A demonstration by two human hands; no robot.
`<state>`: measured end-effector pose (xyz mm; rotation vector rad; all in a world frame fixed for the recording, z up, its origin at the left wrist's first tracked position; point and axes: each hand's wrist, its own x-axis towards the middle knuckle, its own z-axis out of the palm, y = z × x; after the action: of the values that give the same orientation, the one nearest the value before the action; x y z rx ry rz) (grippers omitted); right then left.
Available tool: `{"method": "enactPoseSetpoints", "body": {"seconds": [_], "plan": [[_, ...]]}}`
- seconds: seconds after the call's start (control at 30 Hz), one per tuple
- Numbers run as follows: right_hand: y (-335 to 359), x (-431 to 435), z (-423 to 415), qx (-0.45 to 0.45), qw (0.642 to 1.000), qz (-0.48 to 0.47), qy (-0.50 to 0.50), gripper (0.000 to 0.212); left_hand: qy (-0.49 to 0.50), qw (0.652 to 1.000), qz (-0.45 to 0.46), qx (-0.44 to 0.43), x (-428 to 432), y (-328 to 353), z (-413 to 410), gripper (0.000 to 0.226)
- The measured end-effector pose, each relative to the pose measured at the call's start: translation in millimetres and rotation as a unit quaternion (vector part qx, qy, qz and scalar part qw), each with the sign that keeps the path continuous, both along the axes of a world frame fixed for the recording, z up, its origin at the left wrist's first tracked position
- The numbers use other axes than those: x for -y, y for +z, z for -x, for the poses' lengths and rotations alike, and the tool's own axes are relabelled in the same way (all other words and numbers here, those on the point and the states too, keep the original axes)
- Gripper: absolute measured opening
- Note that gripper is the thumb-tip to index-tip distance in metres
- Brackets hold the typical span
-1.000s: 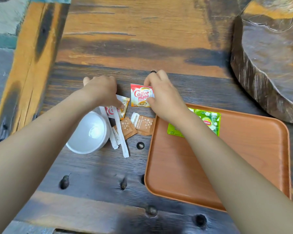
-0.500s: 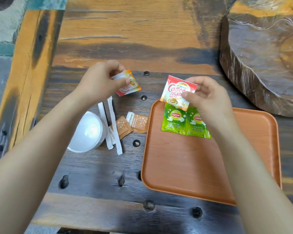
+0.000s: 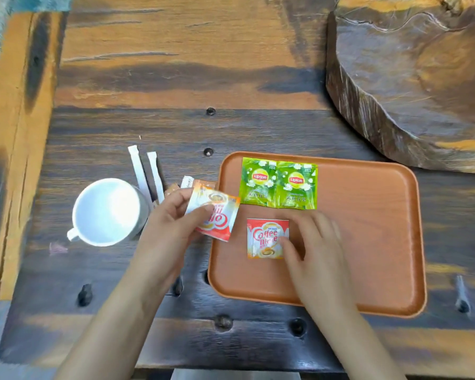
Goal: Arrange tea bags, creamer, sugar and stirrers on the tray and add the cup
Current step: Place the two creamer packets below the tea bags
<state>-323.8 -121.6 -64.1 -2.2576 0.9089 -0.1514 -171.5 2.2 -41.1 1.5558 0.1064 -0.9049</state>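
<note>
An orange tray lies on the dark wooden table. Two green Lipton tea bags lie side by side at its far left corner. Below them a Coffee-mate creamer sachet lies flat on the tray, with the fingertips of my right hand pressing on its right edge. My left hand holds a second creamer sachet over the tray's left rim. A white cup stands left of the tray. Two white wrapped stirrers and brown sugar packets lie between cup and tray.
A large rough wooden slab rises at the back right, close to the tray's far edge. The table top has dark bolt holes and an orange plank along its left side.
Both hands lifted a creamer sachet each and came nearer. The right hand's sachet now lies flat on the tray below the tea bags. The left hand carried its sachet right, to the tray's rim.
</note>
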Motion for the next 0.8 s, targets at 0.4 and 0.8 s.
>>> {"method": "enactPoseSetpoints", "body": {"seconds": [0.4, 0.8], "plan": [[-14, -27, 2, -0.008, 0.993, 0.058, 0.099, 0.032, -0.056, 0.989, -0.1, 0.091, -21, -5, 7, 0.027], [-1, -22, -3, 0.06, 0.994, -0.07, 0.049, 0.027, -0.155, 0.983, -0.088, 0.047, -11, 9, 8, 0.019]]}}
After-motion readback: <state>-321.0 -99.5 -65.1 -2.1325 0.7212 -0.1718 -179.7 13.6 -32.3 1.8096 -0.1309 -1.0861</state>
